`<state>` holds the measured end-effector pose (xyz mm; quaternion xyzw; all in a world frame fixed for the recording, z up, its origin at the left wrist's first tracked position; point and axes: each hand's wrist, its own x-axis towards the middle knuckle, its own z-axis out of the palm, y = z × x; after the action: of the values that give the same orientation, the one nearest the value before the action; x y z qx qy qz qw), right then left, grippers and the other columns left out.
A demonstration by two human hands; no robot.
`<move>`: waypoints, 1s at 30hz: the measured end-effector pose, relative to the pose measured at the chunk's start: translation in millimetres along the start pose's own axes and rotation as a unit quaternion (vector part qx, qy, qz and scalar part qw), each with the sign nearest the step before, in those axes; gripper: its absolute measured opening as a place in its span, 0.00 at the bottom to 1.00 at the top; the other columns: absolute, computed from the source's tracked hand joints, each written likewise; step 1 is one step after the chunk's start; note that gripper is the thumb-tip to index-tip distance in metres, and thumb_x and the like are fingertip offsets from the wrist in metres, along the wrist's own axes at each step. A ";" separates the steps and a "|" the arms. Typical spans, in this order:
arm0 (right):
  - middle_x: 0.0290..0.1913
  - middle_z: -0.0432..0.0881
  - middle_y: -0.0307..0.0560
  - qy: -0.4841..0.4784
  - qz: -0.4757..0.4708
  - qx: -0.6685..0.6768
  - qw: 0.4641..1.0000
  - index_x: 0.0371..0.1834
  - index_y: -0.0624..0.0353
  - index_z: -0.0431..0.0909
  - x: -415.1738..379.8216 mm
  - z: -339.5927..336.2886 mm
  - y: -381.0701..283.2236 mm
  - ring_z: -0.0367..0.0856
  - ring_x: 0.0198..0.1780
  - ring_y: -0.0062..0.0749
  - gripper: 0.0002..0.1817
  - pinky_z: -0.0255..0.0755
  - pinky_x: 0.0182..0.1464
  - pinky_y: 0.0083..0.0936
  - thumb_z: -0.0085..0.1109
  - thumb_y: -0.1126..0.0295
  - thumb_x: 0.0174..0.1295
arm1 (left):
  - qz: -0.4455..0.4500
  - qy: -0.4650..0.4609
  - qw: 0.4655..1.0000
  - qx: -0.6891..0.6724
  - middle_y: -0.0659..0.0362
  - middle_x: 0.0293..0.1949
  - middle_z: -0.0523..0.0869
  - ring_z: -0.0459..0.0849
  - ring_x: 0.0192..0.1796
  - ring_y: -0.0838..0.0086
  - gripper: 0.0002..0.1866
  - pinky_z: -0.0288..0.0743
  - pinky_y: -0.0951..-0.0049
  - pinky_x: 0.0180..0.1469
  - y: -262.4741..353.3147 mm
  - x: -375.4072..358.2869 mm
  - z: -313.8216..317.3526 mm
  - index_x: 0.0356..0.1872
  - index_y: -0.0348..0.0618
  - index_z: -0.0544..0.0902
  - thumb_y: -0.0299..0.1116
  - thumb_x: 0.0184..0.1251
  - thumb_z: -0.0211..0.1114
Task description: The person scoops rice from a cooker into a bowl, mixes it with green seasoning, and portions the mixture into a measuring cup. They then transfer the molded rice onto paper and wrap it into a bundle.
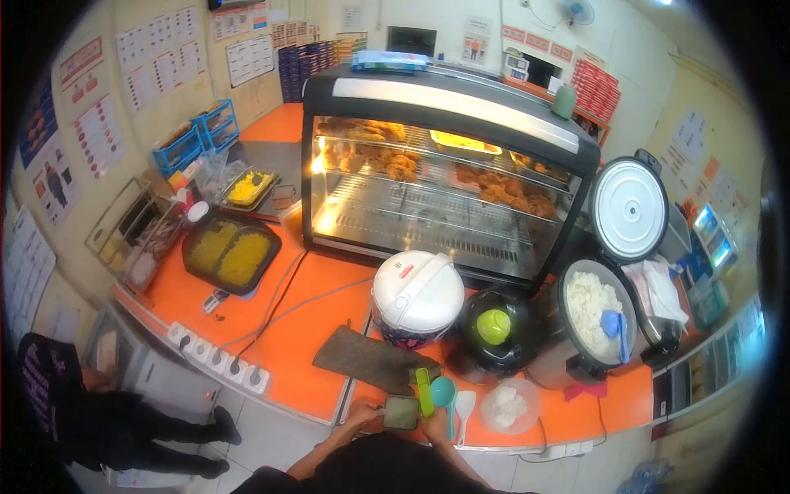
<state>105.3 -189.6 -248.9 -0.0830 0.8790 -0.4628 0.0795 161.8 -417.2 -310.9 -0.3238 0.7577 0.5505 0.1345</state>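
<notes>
At the counter's front edge my left hand (364, 417) is closed on the left side of a small square container (401, 412) with a pale green-grey inside. My right hand (434, 426) is closed around the lower end of a bright green handled tool (424, 392), just right of the container. A teal ladle (443, 393) and a white rice paddle (465, 404) lie beside that hand. Behind both hands is a dark cloth (374, 360). A translucent bowl (510, 406) with some rice stands to the right. My fingertips are small and partly hidden.
A white rice cooker (418, 298), a black cooker (494, 339) and an open rice pot (594, 317) stand before the heated display case (428, 198). Left are a black tray (231, 253) and a power strip (217, 357). Another person (123, 412) stands at lower left.
</notes>
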 end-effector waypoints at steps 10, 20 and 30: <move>0.37 0.82 0.63 -0.008 0.018 -0.040 0.999 0.44 0.62 0.79 -10.8 -16.5 -37.7 0.81 0.43 0.60 0.15 0.74 0.44 0.45 0.62 0.70 0.54 | -0.015 -0.109 0.986 -0.129 0.59 0.33 0.86 0.84 0.38 0.78 0.15 0.79 0.77 0.37 -10.8 9.8 -0.2 0.34 0.34 0.84 0.38 0.58 0.75; 0.36 0.80 0.57 -0.114 0.052 0.051 0.991 0.51 0.63 0.72 -30.6 -78.2 -87.4 0.81 0.27 0.44 0.16 0.74 0.32 0.34 0.59 0.67 0.64 | 0.205 0.156 0.965 -0.042 0.59 0.29 0.85 0.83 0.34 0.77 0.04 0.78 0.74 0.39 28.8 -72.0 -150.1 0.34 0.35 0.82 0.26 0.62 0.65; 0.39 0.77 0.64 -0.161 -0.037 -0.168 0.972 0.58 0.67 0.68 -72.6 -64.5 -84.9 0.78 0.42 0.59 0.20 0.73 0.46 0.49 0.48 0.79 0.60 | 0.231 0.307 0.903 0.192 0.52 0.32 0.81 0.82 0.37 0.61 0.05 0.76 0.67 0.43 -9.3 -40.3 -175.7 0.34 0.35 0.81 0.25 0.58 0.67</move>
<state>168.1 -169.4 -138.1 -0.2013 0.9160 -0.2918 0.1880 224.9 -567.0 -232.4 -0.2604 0.9061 0.2833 -0.1760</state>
